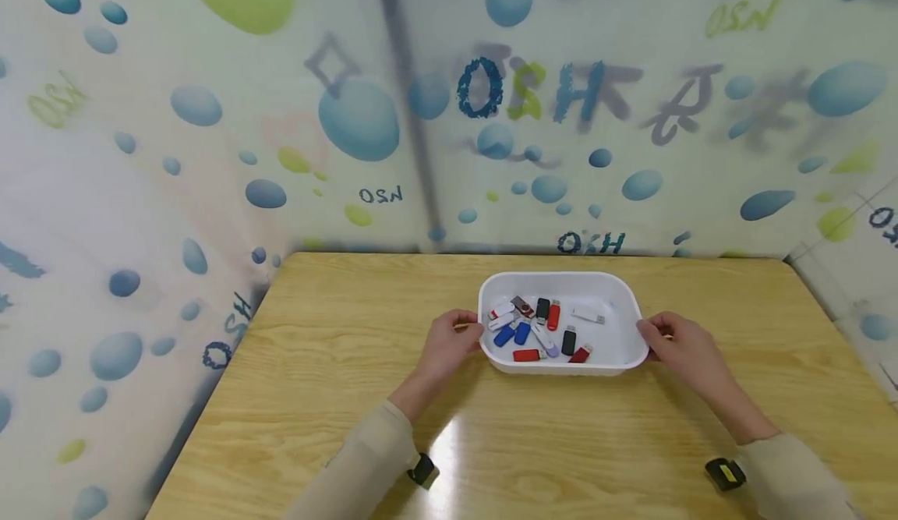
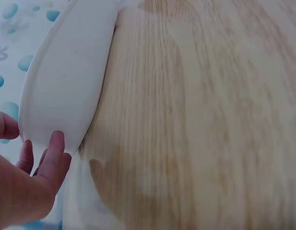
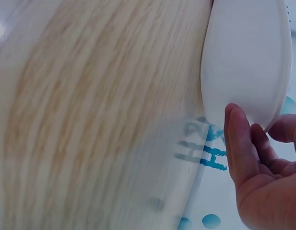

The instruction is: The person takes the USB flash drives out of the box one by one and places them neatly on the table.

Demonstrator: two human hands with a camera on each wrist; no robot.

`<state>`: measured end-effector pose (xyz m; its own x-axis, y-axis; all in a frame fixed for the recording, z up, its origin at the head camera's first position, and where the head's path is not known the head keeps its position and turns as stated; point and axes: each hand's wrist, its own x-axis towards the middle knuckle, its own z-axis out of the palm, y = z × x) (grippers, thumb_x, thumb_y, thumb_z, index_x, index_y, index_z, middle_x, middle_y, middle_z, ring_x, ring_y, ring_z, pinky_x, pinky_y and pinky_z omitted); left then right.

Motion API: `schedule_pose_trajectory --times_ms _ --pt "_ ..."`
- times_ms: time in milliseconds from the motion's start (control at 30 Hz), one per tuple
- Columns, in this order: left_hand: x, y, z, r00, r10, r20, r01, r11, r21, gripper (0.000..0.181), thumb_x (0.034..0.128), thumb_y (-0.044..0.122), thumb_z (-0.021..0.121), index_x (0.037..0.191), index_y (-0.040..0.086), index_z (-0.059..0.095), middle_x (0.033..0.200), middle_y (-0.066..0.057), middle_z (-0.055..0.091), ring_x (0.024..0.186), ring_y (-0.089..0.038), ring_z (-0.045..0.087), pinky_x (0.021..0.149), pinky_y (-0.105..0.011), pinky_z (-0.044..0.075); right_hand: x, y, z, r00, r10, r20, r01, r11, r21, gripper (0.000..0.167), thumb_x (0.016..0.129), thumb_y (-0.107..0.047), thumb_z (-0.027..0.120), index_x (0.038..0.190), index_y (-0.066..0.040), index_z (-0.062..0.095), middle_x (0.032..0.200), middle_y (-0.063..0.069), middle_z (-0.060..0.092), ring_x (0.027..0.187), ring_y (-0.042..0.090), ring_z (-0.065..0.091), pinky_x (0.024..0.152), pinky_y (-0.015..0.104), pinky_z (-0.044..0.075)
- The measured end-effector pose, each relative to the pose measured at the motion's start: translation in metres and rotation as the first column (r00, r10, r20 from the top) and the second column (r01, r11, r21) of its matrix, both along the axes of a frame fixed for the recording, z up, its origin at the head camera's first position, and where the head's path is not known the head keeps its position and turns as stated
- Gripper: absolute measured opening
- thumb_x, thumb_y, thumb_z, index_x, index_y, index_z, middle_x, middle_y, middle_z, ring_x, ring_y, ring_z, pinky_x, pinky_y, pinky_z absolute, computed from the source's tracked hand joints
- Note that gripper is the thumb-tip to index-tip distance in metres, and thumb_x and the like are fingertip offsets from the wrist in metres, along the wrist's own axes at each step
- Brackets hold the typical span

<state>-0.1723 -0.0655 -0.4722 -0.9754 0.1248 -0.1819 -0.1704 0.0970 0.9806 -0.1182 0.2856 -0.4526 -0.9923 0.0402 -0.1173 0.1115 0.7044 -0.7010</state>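
Note:
A white plastic tray (image 1: pixel 617 344) holds several USB flash drives, mostly bunched in its left and middle part. Among them are a red drive (image 1: pixel 553 316), a blue drive (image 1: pixel 522 334), a black drive (image 1: pixel 569 341) and a white drive (image 1: pixel 588 316). My left hand (image 1: pixel 449 344) grips the tray's left end, thumb at the rim and fingers against the outer wall (image 2: pixel 71 67). At the opposite end, my right hand (image 1: pixel 691 352) holds the rim the same way, its fingers (image 3: pixel 238 139) under the wall. Whether the tray touches the table I cannot tell.
The wooden table (image 1: pixel 337 348) extends around the tray on all sides. Behind it and to the left hangs a pale wall covering (image 1: pixel 435 177) with blue and green drops and lettering. A dark wrist device (image 1: pixel 725 474) is on the right sleeve, another (image 1: pixel 422 470) on the left.

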Motion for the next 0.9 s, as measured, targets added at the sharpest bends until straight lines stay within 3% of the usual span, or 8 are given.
schedule_pose_trajectory --times_ms 200,300,400,467,667,767,900 --pt "-0.002 -0.004 0.002 1.0 -0.004 0.013 0.004 0.999 -0.038 0.028 0.0963 0.004 0.062 0.118 -0.013 0.06 0.116 -0.024 0.064 0.103 -0.034 0.069 0.084 -0.037 0.063 -0.002 -0.003 0.002 1.0 0.008 0.003 -0.008 0.999 0.038 0.046 0.109 -0.034 0.052 0.121 0.01 0.059 0.1 0.019 0.068 0.082 0.023 0.066 0.067 0.032 0.061" --pt "-0.003 -0.003 0.001 1.0 -0.011 0.015 0.011 0.999 -0.04 0.029 0.0961 0.004 0.062 0.119 -0.013 0.06 0.118 -0.023 0.063 0.103 -0.034 0.069 0.084 -0.035 0.063 -0.002 -0.001 0.008 0.992 -0.004 -0.125 0.025 0.986 0.164 0.041 0.107 -0.033 0.056 0.112 0.007 0.064 0.085 0.011 0.066 0.071 0.021 0.059 0.057 0.03 0.053" --pt "-0.003 -0.003 -0.001 1.0 -0.005 0.014 0.005 0.999 -0.038 0.029 0.0962 0.004 0.062 0.119 -0.013 0.06 0.117 -0.023 0.064 0.102 -0.033 0.069 0.083 -0.035 0.063 -0.004 -0.003 0.022 0.954 -0.012 -0.301 0.099 0.956 0.276 0.032 0.104 -0.028 0.061 0.101 0.003 0.067 0.074 0.006 0.061 0.063 0.022 0.052 0.053 0.031 0.041" --pt "-0.003 -0.004 0.0 1.0 0.009 0.014 -0.009 0.999 -0.047 0.028 0.0964 0.005 0.062 0.119 -0.013 0.061 0.115 -0.023 0.065 0.1 -0.032 0.07 0.083 -0.034 0.063 -0.008 -0.012 0.032 0.932 0.016 -0.362 0.103 0.946 0.309 0.027 0.101 -0.025 0.065 0.098 0.002 0.067 0.073 0.006 0.06 0.063 0.023 0.051 0.053 0.031 0.04" --pt "-0.003 -0.006 -0.002 0.999 0.03 0.016 -0.029 0.997 -0.068 0.028 0.0977 0.007 0.063 0.119 -0.012 0.062 0.113 -0.023 0.066 0.098 -0.028 0.07 0.083 -0.033 0.063 -0.017 -0.055 0.049 0.928 0.166 -0.332 -0.045 0.938 0.344 0.017 0.098 -0.018 0.069 0.099 -0.001 0.069 0.076 0.004 0.06 0.068 0.022 0.052 0.058 0.031 0.045" --pt "-0.002 -0.004 -0.003 1.0 0.02 0.015 -0.019 0.998 -0.064 0.027 0.0984 0.007 0.062 0.119 -0.011 0.062 0.115 -0.023 0.066 0.1 -0.029 0.069 0.084 -0.034 0.063 -0.018 -0.072 0.051 0.929 0.195 -0.315 -0.084 0.939 0.335 0.015 0.098 -0.017 0.07 0.099 -0.002 0.07 0.077 0.003 0.061 0.068 0.021 0.053 0.058 0.031 0.047" --pt "0.0 -0.001 -0.003 1.0 0.02 0.004 -0.02 0.998 -0.059 0.026 0.0979 0.007 0.063 0.117 -0.009 0.062 0.114 -0.021 0.064 0.099 -0.028 0.068 0.084 -0.036 0.063 -0.021 -0.086 0.052 0.944 0.217 -0.247 -0.131 0.937 0.323 0.016 0.098 -0.02 0.069 0.1 -0.004 0.07 0.081 0.002 0.063 0.07 0.019 0.054 0.059 0.03 0.049"
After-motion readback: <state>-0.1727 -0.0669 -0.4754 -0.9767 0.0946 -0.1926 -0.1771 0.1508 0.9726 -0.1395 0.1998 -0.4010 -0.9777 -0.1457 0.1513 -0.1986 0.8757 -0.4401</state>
